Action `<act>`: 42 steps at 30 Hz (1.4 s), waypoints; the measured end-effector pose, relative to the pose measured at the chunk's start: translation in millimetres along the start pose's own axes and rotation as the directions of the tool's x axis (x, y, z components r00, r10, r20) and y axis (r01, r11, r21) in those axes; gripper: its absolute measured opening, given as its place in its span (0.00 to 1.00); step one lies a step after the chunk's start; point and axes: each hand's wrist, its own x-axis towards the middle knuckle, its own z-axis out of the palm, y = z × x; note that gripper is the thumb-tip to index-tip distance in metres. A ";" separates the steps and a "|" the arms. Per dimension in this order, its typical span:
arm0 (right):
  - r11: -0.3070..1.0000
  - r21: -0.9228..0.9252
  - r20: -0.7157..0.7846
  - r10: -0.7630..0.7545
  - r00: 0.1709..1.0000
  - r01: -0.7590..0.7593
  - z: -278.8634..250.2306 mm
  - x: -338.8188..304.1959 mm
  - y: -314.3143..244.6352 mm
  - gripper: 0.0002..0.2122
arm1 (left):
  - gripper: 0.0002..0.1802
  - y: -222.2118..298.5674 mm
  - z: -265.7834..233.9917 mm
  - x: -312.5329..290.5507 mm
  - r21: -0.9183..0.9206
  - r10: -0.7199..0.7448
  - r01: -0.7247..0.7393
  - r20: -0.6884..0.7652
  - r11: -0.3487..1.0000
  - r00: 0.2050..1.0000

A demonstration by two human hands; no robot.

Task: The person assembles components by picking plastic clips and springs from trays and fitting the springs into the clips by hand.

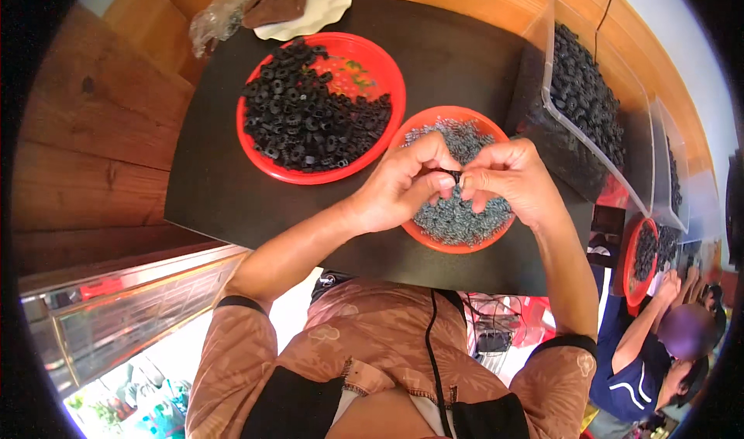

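My left hand [403,177] and my right hand [513,177] meet over an orange-red bowl [425,118]. Thumbs and fingertips of both pinch a small black plastic part [456,177] between them. Whether a small metal piece is also in the right fingers cannot be made out. Beneath the hands, the bowl holds many small grey metal pieces [465,220], too fine to name exactly. Left of it, a larger red bowl [397,75] carries a heap of black ring-like plastic parts [298,117], with a patch of its patterned bottom showing.
Both bowls stand on a dark table [225,179]. A clear plastic bin [549,98] full of black parts rises at the right. A scalloped white plate [325,9] with a brown cloth sits at the far edge. At lower right a co-worker [632,373] works by another red bowl [632,261].
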 end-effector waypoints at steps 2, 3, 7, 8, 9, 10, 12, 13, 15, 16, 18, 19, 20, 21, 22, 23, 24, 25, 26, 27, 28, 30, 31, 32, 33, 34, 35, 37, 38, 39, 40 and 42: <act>0.996 0.086 -0.073 0.016 0.997 -0.010 -0.6 0.5 9.2 0.07 | 0.04 -1.4 0.4 1.0 0.010 -0.011 0.011 -0.027 1.000 1.000; 0.994 0.109 -0.087 0.014 0.996 -0.005 2.8 1.1 10.2 0.08 | 0.04 -3.1 0.6 1.7 0.012 -0.029 0.029 -0.051 1.000 0.998; 0.972 0.217 -0.076 -0.075 0.994 0.090 8.9 6.6 6.2 0.09 | 0.06 -7.6 -4.4 7.5 -0.202 0.014 -0.018 -0.020 0.979 1.000; 0.964 0.238 -0.091 -0.100 0.991 0.119 10.3 6.2 2.3 0.09 | 0.07 -3.2 -2.8 9.3 -0.205 -0.001 -0.005 -0.030 0.979 1.000; 0.971 0.203 -0.097 -0.105 0.990 0.123 9.1 7.1 4.1 0.12 | 0.08 -0.3 -2.1 10.6 -0.209 -0.017 0.008 -0.040 0.978 0.999; 0.971 0.203 -0.107 -0.106 0.989 0.126 9.8 5.3 1.1 0.12 | 0.09 -3.8 -5.9 10.5 -0.199 0.004 -0.009 -0.023 0.980 1.000; 0.981 0.144 -0.142 -0.111 0.984 0.131 10.8 0.8 -5.8 0.15 | 0.08 -7.3 -11.4 7.7 -0.177 -0.014 0.006 -0.043 0.984 0.999; 0.986 0.088 -0.201 -0.124 0.972 0.144 9.9 -0.2 -3.1 0.22 | 0.07 -5.2 -13.9 7.6 -0.186 -0.045 0.033 -0.058 0.982 0.997; 0.987 0.072 -0.166 -0.132 0.977 0.145 7.4 0.1 6.4 0.24 | 0.08 -5.1 -4.7 11.9 -0.214 -0.008 -0.018 -0.119 0.977 0.993; 0.987 0.060 -0.127 -0.139 0.982 0.148 7.6 0.7 10.6 0.26 | 0.08 -6.0 -2.7 12.9 -0.234 0.023 -0.066 -0.183 0.970 0.983; 0.979 0.165 -0.056 -0.112 0.992 0.119 19.3 4.2 15.4 0.28 | 0.08 -5.4 -4.8 11.2 -0.157 0.067 -0.088 -0.136 0.984 0.988; 0.970 0.214 0.016 -0.124 0.992 0.118 23.2 6.7 16.6 0.28 | 0.08 -0.6 -3.2 8.5 -0.227 0.047 -0.072 -0.116 0.971 0.992; 0.955 0.272 0.016 -0.124 0.992 0.115 31.2 5.0 6.8 0.28 | 0.08 2.2 -2.4 6.7 -0.296 0.029 -0.057 -0.096 0.954 0.995; 0.942 0.322 0.051 -0.114 0.992 0.092 32.0 6.7 9.3 0.25 | 0.08 -1.0 -2.5 6.0 -0.288 0.055 -0.080 -0.093 0.954 0.994; 0.927 0.370 0.093 -0.106 0.990 0.065 33.2 10.6 12.2 0.22 | 0.09 -3.8 -2.7 4.9 -0.277 0.058 -0.083 -0.098 0.957 0.994; 0.900 0.432 0.096 -0.102 0.990 0.051 38.0 10.5 10.0 0.20 | 0.09 -5.2 -2.1 4.5 -0.265 0.061 -0.086 -0.104 0.960 0.993; 0.856 0.517 0.082 -0.078 0.994 0.025 43.1 12.4 13.6 0.20 | 0.08 -4.9 -1.1 5.2 -0.257 0.081 -0.109 -0.118 0.960 0.990; 0.802 0.597 0.062 -0.050 0.997 0.003 47.6 12.7 16.1 0.19 | 0.08 -4.1 -1.7 4.4 -0.321 0.046 -0.069 -0.078 0.945 0.996; 0.783 0.622 0.004 -0.024 1.000 0.016 54.5 12.0 12.0 0.17 | 0.08 -2.1 -1.7 3.3 -0.382 0.015 -0.027 -0.036 0.924 0.999; 0.785 0.619 0.015 -0.026 1.000 0.011 57.2 12.6 11.0 0.17 | 0.07 1.4 0.5 3.1 -0.378 -0.034 0.016 -0.041 0.926 0.999; 0.809 0.587 -0.030 -0.023 0.999 0.036 60.3 13.7 11.2 0.17 | 0.07 2.1 -0.4 2.7 -0.374 -0.033 0.011 -0.054 0.927 0.998; 0.822 0.565 -0.131 0.011 0.991 0.066 68.5 14.4 8.6 0.20 | 0.07 2.6 -2.4 2.1 -0.282 0.003 -0.017 -0.050 0.959 0.999; 0.823 0.564 -0.124 0.009 0.992 0.063 72.3 13.4 6.7 0.20 | 0.07 3.3 -2.3 1.9 -0.274 0.035 -0.055 -0.076 0.960 0.996; 0.831 0.549 -0.166 0.005 0.986 0.088 75.4 12.3 5.2 0.20 | 0.07 2.9 -1.7 1.8 -0.271 0.036 -0.057 -0.082 0.961 0.996; 0.839 0.532 -0.210 0.000 0.978 0.114 78.2 11.4 4.4 0.20 | 0.07 1.9 -0.8 1.9 -0.281 0.010 -0.035 -0.089 0.959 0.996; 0.827 0.546 -0.249 0.009 0.968 0.133 79.5 11.3 5.0 0.20 | 0.07 1.0 -0.3 2.8 -0.294 -0.015 -0.013 -0.092 0.956 0.996; 0.829 0.543 -0.253 0.008 0.967 0.135 79.2 11.3 4.8 0.20 | 0.07 1.6 -0.5 3.4 -0.295 -0.011 -0.016 -0.089 0.955 0.996; 0.847 0.522 -0.289 0.060 0.955 0.104 74.8 7.4 3.8 0.22 | 0.12 3.6 0.5 6.5 -0.214 -0.008 -0.005 -0.057 0.977 0.998; 0.828 0.554 -0.241 0.059 0.969 0.087 72.1 5.7 3.1 0.23 | 0.13 -0.2 1.9 6.6 -0.199 0.056 -0.075 -0.096 0.977 0.994; 0.809 0.583 -0.195 0.056 0.979 0.070 69.1 5.2 1.5 0.24 | 0.14 -3.8 2.3 5.4 -0.185 0.121 -0.144 -0.132 0.972 0.984; 0.791 0.608 -0.198 0.071 0.978 0.066 64.9 3.9 -7.1 0.25 | 0.17 -3.7 0.3 4.9 -0.268 0.106 -0.134 -0.118 0.954 0.987; 0.739 0.635 -0.243 -0.084 0.966 0.223 41.1 0.1 -26.0 0.26 | 0.19 -1.5 -2.5 6.7 -0.167 0.162 -0.189 -0.164 0.968 0.973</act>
